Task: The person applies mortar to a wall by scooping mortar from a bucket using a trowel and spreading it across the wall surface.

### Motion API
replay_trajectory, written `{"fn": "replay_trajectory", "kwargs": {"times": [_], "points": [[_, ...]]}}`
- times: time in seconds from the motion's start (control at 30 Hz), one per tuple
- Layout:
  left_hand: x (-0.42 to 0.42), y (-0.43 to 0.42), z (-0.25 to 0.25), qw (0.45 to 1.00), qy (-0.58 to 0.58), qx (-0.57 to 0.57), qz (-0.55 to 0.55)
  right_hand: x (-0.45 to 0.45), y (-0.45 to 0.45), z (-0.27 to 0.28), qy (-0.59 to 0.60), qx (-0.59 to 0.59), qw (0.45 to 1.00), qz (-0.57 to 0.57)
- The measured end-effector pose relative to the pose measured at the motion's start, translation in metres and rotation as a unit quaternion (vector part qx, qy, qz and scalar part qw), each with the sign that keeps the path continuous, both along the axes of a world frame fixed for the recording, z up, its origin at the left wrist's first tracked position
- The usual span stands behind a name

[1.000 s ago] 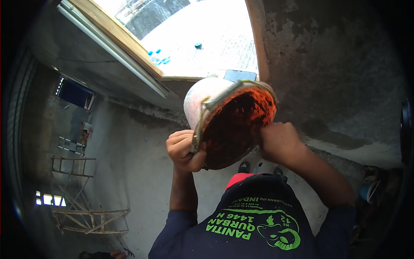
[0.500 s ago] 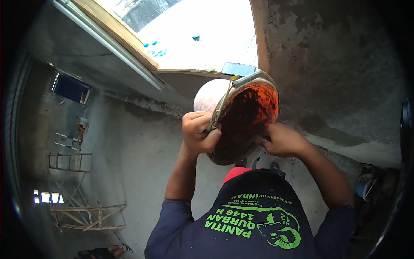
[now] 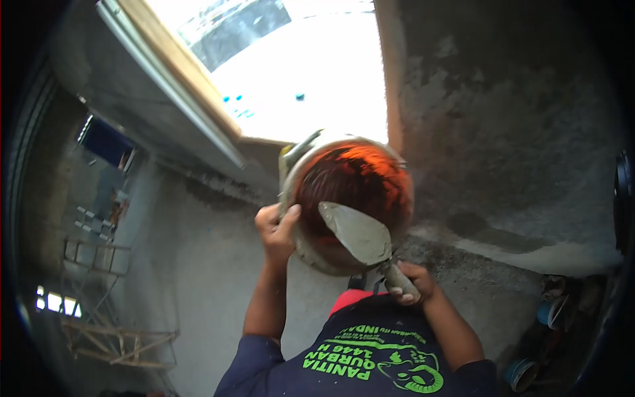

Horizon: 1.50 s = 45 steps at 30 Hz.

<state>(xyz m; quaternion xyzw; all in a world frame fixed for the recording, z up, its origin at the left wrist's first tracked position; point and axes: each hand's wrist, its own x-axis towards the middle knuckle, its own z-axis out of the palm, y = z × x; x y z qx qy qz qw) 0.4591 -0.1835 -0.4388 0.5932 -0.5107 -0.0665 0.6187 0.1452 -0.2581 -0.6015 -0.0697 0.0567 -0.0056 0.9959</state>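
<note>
Nearest, a dark shirt (image 3: 370, 360) with green lettering is seen. In the right hand (image 3: 411, 284) a trowel (image 3: 360, 235) is gripped, the fingers closed around its handle; its blade is smeared with grey. By the left hand (image 3: 276, 228) the left side of the rim of a bucket (image 3: 380, 169) is clasped. The bucket is held up before the body, tilted with its mouth turned toward the wearer; its orange inside is partly coated in dark residue. The mouth is crossed by the blade, though whether the tip is inside cannot be told.

At lower right, a blue pail (image 3: 548, 314) and a round tub (image 3: 522, 376) are seen, their contents too dim to be made out. The right side is bounded by a rough wall (image 3: 503, 132), the far side by a window frame (image 3: 198, 73). Leftward, room is given by the floor (image 3: 205, 278), as far as a wooden scaffold (image 3: 119, 341).
</note>
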Motion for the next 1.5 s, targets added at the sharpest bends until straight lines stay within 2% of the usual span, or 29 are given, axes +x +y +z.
{"fn": "replay_trajectory", "kwargs": {"times": [0.03, 0.17, 0.23, 0.3, 0.37, 0.4, 0.53, 0.6, 0.63, 0.67, 0.7, 0.73, 0.8, 1.03, 1.1, 1.23, 1.3, 1.4, 1.5], "points": [[-0.004, 0.003, -0.001, 0.998, 0.018, -0.024, 0.047, -0.006, -0.002, 0.002, -0.013, -0.014, 1.000, -0.018], [-0.021, 0.011, -0.010, 0.986, 0.159, -0.018, 0.049, -0.042, -0.017, 0.028, 0.015, -0.054, 0.992, -0.116], [-0.020, 0.017, -0.032, 0.987, 0.153, 0.012, 0.044, -0.056, -0.029, 0.044, -0.015, -0.148, 0.974, -0.173], [-0.024, 0.023, -0.047, 0.988, 0.129, 0.056, 0.060, -0.070, -0.037, 0.075, -0.027, -0.184, 0.960, -0.208], [-0.018, 0.019, -0.058, 0.990, 0.113, 0.053, 0.067, -0.068, -0.047, 0.103, 0.041, -0.297, 0.896, -0.326], [-0.013, 0.020, -0.065, 0.989, 0.106, 0.073, 0.079, -0.065, -0.054, 0.113, -0.006, -0.276, 0.900, -0.337], [0.005, 0.029, -0.089, 0.984, 0.104, 0.098, 0.103, -0.045, -0.075, 0.137, -0.050, -0.295, 0.872, -0.387], [0.013, 0.034, -0.102, 0.982, 0.111, 0.104, 0.114, -0.034, -0.084, 0.146, 0.066, -0.479, 0.722, -0.494], [0.018, 0.035, -0.107, 0.982, 0.111, 0.104, 0.111, -0.028, -0.091, 0.148, 0.067, -0.479, 0.721, -0.497], [0.020, 0.039, -0.108, 0.978, 0.117, 0.122, 0.123, -0.022, -0.098, 0.149, 0.180, -0.600, 0.571, -0.531], [0.021, 0.041, -0.106, 0.973, 0.123, 0.139, 0.134, -0.016, -0.105, 0.150, 0.282, -0.690, 0.392, -0.539], [0.024, 0.042, -0.106, 0.975, 0.121, 0.137, 0.130, -0.008, -0.116, 0.149, 0.283, -0.689, 0.388, -0.543], [0.029, 0.043, -0.110, 0.971, 0.130, 0.141, 0.140, 0.009, -0.139, 0.142, 0.289, -0.764, 0.032, -0.576], [0.050, 0.055, -0.131, 0.973, 0.124, 0.135, 0.142, 0.029, -0.177, 0.123, 0.434, -0.711, -0.059, -0.550], [0.027, 0.042, -0.113, 0.970, 0.111, 0.142, 0.163, 0.005, -0.200, 0.105, 0.457, -0.708, -0.017, -0.538], [0.028, 0.040, -0.108, 0.969, 0.077, 0.164, 0.170, -0.026, -0.177, 0.070, 0.468, -0.718, 0.001, -0.515], [0.033, 0.037, -0.116, 0.969, 0.075, 0.168, 0.167, -0.032, -0.164, 0.057, 0.410, -0.740, 0.060, -0.530], [0.030, 0.034, -0.112, 0.969, 0.077, 0.171, 0.160, -0.028, -0.168, 0.084, 0.373, -0.729, 0.032, -0.573], [0.037, 0.037, -0.109, 0.971, 0.070, 0.171, 0.149, -0.008, -0.182, 0.144, 0.352, -0.741, 0.021, -0.572]]}}
